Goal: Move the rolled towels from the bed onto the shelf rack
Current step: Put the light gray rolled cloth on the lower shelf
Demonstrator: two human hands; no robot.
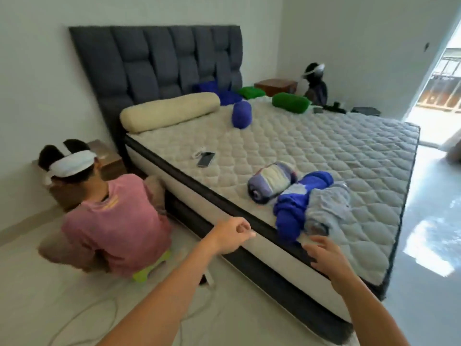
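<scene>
Grey rolled towel (324, 211) lies just beyond the spread, empty right grip (324, 255); left grip (232, 234) loosely curled, empty

On the bed (324, 146) lie eight rolled towels: four blue (241, 117) (294, 206) (230, 97) (207, 86), two green (290, 103) (250, 92), one striped (270, 182) and one grey (326, 208). There is also one cream bolster (169, 111) and one phone (206, 159). Two other people (109, 208) (314, 83) sit on the floor, and two hands (233, 234) (326, 258) reach in.
</scene>
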